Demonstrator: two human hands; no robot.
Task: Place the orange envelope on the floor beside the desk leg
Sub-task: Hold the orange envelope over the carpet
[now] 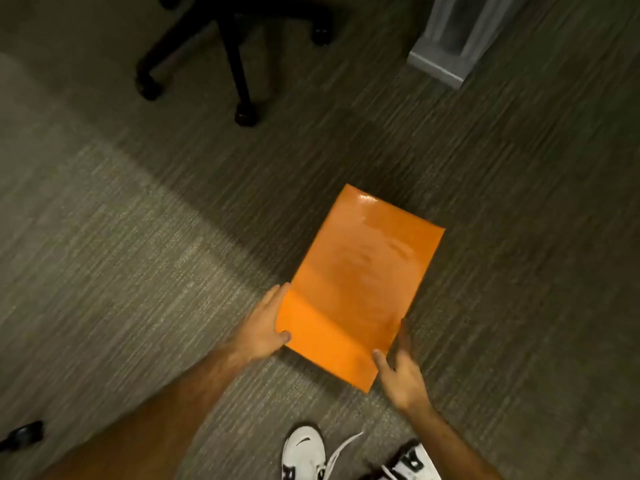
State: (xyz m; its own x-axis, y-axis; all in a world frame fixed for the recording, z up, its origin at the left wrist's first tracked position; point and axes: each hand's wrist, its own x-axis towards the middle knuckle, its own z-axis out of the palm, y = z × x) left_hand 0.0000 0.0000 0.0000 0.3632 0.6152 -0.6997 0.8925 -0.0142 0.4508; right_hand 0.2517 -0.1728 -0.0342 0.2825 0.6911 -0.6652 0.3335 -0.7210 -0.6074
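Note:
The orange envelope [356,285] is a large glossy rectangle just above or on the striped carpet, its long side pointing away from me. My left hand [263,327] grips its near left corner, thumb on top. My right hand [401,368] holds its near right edge, thumb on the orange face and fingers along the side. The grey desk leg [446,46] stands at the upper right, well beyond the envelope's far end. I cannot tell whether the envelope touches the carpet.
A black office chair base [225,53] with castors stands at the upper left. My white and black shoes [304,452] are at the bottom edge. A small dark object [22,436] lies at the lower left. Grey-green carpet [121,237] surrounds the envelope.

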